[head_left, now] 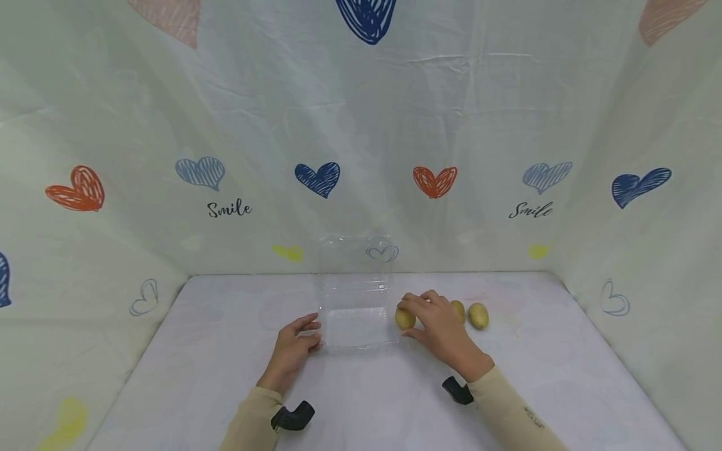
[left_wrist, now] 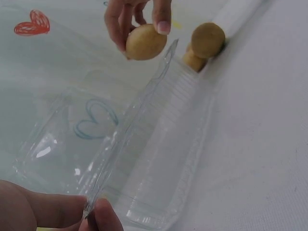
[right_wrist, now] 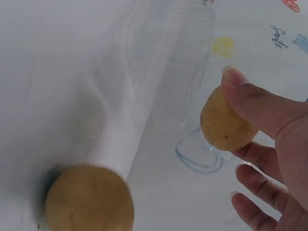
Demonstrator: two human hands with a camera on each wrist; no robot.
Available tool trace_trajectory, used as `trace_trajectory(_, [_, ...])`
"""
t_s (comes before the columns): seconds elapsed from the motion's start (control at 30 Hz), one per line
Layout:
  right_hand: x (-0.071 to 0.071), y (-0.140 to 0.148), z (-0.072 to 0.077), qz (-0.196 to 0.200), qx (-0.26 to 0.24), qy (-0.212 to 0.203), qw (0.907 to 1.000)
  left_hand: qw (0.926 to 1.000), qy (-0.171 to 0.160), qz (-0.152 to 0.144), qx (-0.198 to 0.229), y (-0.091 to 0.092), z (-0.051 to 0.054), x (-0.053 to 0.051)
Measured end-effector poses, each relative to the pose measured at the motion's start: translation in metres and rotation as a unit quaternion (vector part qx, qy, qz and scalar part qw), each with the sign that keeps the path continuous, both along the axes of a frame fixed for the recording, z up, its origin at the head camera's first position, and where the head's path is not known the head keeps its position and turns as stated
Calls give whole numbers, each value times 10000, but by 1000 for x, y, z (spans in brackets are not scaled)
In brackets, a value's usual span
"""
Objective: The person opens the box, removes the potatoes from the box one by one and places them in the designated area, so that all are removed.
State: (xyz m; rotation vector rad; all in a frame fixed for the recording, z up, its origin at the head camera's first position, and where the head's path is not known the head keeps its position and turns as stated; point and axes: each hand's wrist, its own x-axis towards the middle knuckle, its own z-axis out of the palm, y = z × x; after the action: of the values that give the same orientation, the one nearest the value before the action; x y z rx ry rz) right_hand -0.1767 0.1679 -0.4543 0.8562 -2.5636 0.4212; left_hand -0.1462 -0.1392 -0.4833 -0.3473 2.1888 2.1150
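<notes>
A clear plastic clamshell box (head_left: 361, 329) stands on the table with its lid (head_left: 355, 263) raised at the back. My left hand (head_left: 296, 347) pinches the box's left rim between thumb and fingers, as the left wrist view shows closely. In my right hand (head_left: 437, 326) a potato (head_left: 405, 319) is gripped between thumb and fingers, by the box's right edge. The held potato (right_wrist: 226, 120) appears raised off the table in the right wrist view. Two more potatoes lie to the right of that hand: one (head_left: 458, 311) partly hidden behind it, the other (head_left: 478, 316) fully visible.
A white table (head_left: 225, 351) carries everything. Behind and beside it hangs a pale curtain (head_left: 372, 125) printed with hearts and "Smile" lettering. The raised lid is close to the back curtain. Black straps (head_left: 293, 416) show at both wrists.
</notes>
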Motion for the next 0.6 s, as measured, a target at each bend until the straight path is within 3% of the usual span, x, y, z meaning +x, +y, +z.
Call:
trace_trajectory(0.13, [3, 13, -2, -84, 157, 252, 9995, 10000, -42, -7, -45, 0, 0, 0])
trace_trajectory(0.6, [13, 53, -11, 255, 252, 1014, 9942, 9999, -44, -3, -108, 1, -1, -1])
